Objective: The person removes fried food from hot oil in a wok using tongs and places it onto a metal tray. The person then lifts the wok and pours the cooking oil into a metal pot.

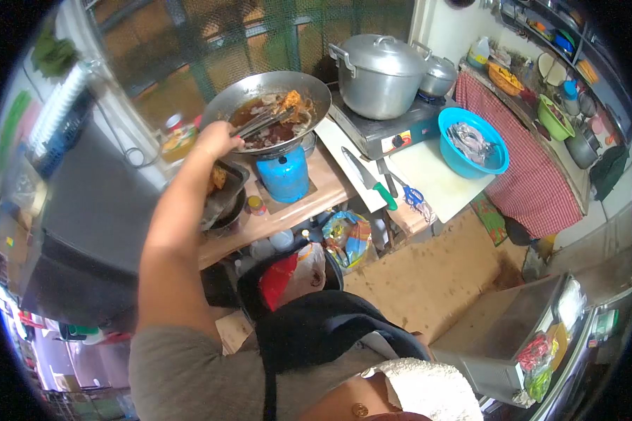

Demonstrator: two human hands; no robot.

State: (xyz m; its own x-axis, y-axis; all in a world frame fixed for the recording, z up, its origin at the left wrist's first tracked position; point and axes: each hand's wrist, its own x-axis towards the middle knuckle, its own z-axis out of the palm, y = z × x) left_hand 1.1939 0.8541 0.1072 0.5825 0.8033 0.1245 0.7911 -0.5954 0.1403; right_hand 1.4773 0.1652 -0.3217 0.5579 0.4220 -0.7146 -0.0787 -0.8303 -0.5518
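The left hand is closed around the near end of a pair of long grey metal tongs, at the left edge of a wide, round, grey metal wok. The right hand is out of view, so I cannot tell its state; the left is the only hand seen near the wok.

The tongs' long axis runs from the fist rightward and slightly away from the body, over the dark brown liquid in the wok. Along that line, beyond the fist and toward the wok's far right side, lies a golden-orange, rough-surfaced piece of food. It is right by the tongs' far ends; whether they grip it or merely touch it, I cannot tell.

The wok sits above a squat blue metal gas cylinder on the wood-toned bench.
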